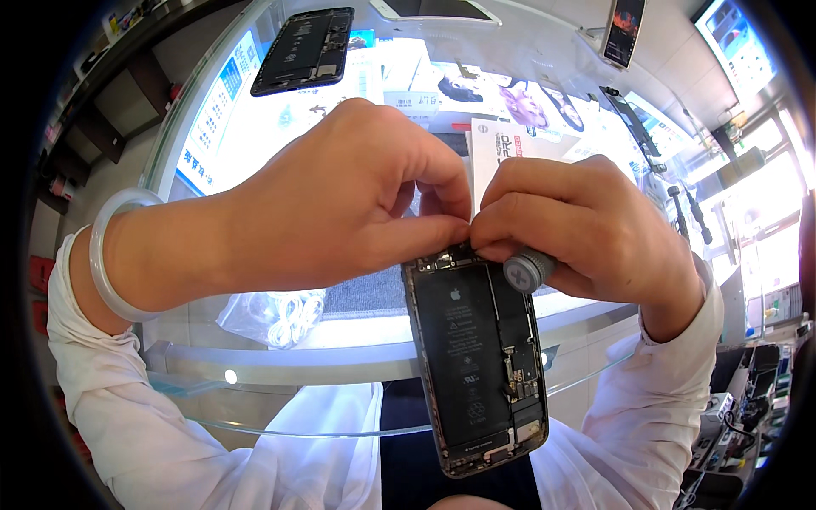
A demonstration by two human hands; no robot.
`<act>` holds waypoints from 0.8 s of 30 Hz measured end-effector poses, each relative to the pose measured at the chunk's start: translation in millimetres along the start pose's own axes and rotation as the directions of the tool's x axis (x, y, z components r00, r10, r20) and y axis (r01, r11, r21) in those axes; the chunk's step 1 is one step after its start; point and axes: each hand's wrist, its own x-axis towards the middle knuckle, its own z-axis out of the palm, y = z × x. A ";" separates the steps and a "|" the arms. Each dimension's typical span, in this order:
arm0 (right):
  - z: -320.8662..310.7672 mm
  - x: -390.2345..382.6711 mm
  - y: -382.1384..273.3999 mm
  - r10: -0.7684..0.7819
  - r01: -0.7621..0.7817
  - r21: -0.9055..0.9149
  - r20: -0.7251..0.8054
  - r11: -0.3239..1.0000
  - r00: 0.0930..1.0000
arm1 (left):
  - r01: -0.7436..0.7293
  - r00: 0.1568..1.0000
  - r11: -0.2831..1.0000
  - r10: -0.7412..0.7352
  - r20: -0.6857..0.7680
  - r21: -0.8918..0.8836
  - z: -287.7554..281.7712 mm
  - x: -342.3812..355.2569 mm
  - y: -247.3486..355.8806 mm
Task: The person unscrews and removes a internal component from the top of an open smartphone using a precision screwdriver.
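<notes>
An opened smartphone (pixel 463 357), its battery and circuit boards bare, slopes toward me over the front edge of the glass counter. My left hand (pixel 365 200) is closed in a pinch at the phone's top end; whatever lies between its fingertips is hidden. Right beside it, the fingertips of my right hand (pixel 595 225) press together at the same top edge. A grey screwdriver (pixel 529 270) is tucked in the right hand's curled fingers, its round cap with a cross mark facing me. Most of its shaft is out of sight.
Another opened phone (pixel 302 55) lies at the far left of the glass counter (pixel 331 361). A white phone (pixel 438 8) is at the back. Behind my hands is a white box (pixel 489 149). Bagged white cable (pixel 285 319) lies front left, screwdrivers (pixel 699 214) at right.
</notes>
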 end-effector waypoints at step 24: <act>-4.1 -13.8 -0.5 -0.217 0.197 -0.237 -0.064 0.951 0.974 | -0.433 0.896 0.821 0.439 0.073 0.374 -5.4 -8.4 2.6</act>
